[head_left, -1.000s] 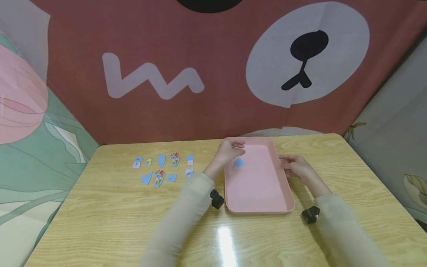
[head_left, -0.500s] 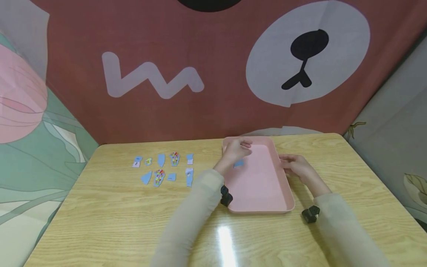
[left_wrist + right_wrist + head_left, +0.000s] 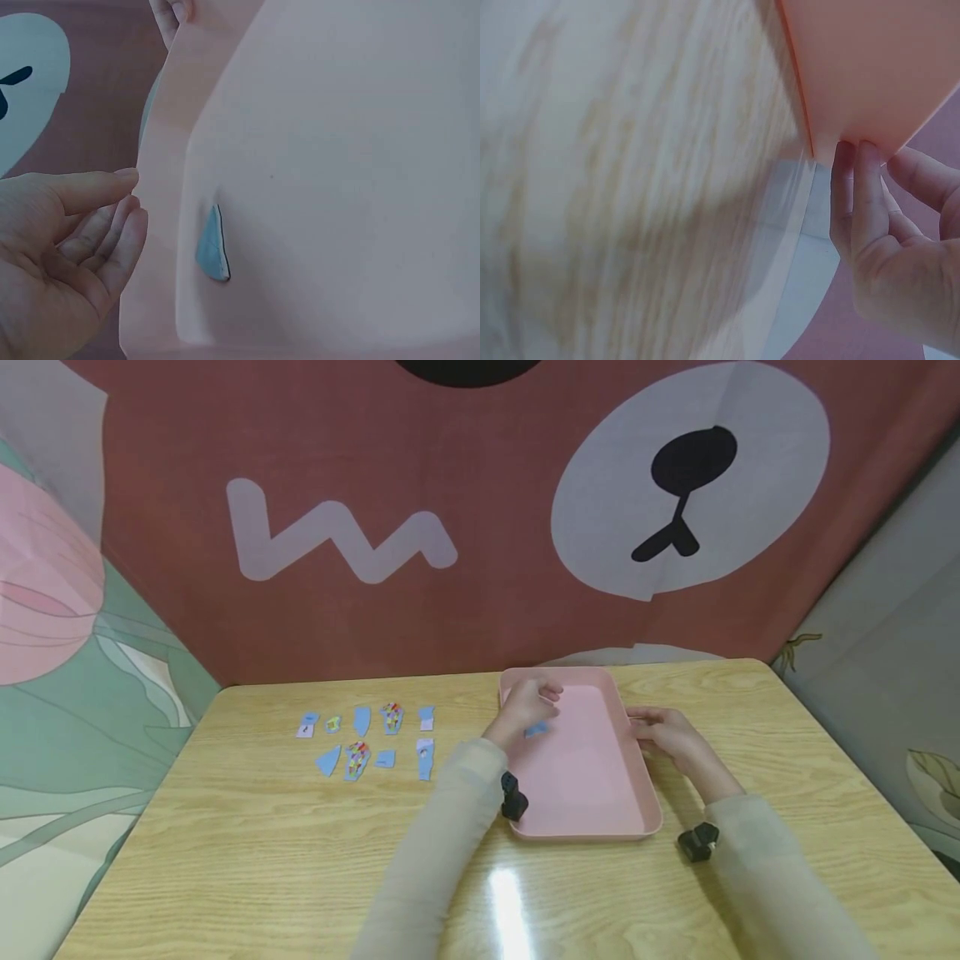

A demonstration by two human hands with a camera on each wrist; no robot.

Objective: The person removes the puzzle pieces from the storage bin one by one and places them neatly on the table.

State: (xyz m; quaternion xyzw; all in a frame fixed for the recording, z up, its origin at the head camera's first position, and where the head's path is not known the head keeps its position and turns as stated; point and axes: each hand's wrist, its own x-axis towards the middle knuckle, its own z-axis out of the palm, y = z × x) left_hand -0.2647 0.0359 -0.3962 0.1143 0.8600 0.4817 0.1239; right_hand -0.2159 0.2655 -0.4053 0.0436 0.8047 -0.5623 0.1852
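Note:
A pink tray (image 3: pixel 588 777) stands on the wooden table. Over its left side hovers my left hand (image 3: pixel 528 706), fingers loosely bent, with nothing between thumb and fingertips in the left wrist view. Below that hand a blue puzzle piece (image 3: pixel 213 247) lies on the tray floor near the edge; in the head view the hand partly covers it. At the tray's right side is my right hand (image 3: pixel 667 732). Its fairly straight fingertips (image 3: pixel 868 154) touch the outer wall, and the thumb lies close to the rim.
Left of the tray, several puzzle pieces lie spread in two rough rows, among them a multicoloured piece (image 3: pixel 357 761), a plain blue piece (image 3: pixel 328 760) and a blue-and-white piece (image 3: pixel 425 759). Behind the table hangs a brown cloth (image 3: pixel 480 610) with a bear face.
My left hand has moved right, further over the tray, and now covers more of the blue piece there. My right hand stays at the tray's side.

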